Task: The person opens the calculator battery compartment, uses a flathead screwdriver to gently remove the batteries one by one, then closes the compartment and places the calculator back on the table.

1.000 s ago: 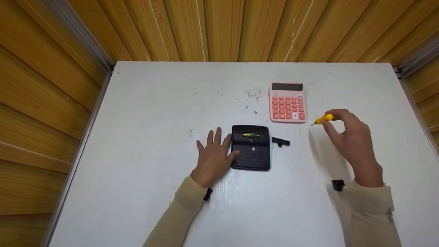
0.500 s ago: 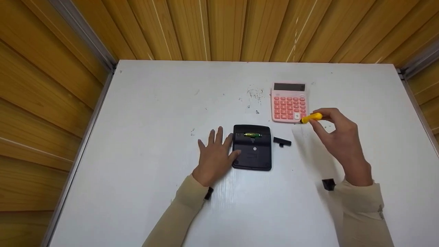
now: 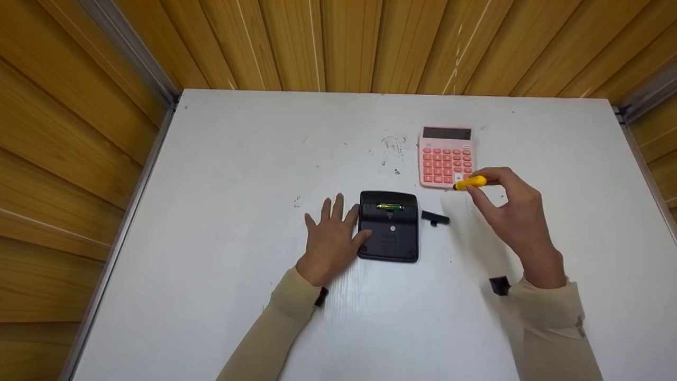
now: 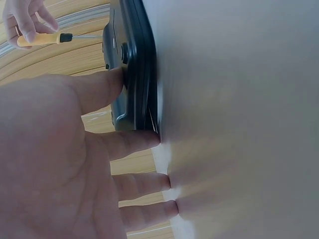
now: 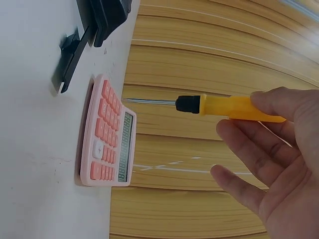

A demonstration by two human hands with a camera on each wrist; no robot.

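A black calculator (image 3: 389, 248) lies face down on the white table, with a green battery (image 3: 390, 207) showing in its uncovered compartment. My left hand (image 3: 330, 241) rests at its left side, fingers spread and straight, the thumb on its back and the index finger along its edge. In my right hand (image 3: 510, 211) a yellow-handled screwdriver (image 5: 234, 107) is pinched between thumb and fingers. Its metal shaft points left, above the table near the lower right corner of the pink calculator (image 3: 447, 159). A small black battery cover (image 3: 435, 217) lies just right of the black calculator.
The white table (image 3: 238, 159) has dark scuff marks near the pink calculator. Wood-patterned panels (image 3: 344, 47) stand behind the table and at both sides. A black wrist camera (image 3: 499, 286) juts out beside the right sleeve.
My right hand has moved left with the screwdriver, from right of the pink calculator to its lower right corner. The left hand and the black calculator stay in place.
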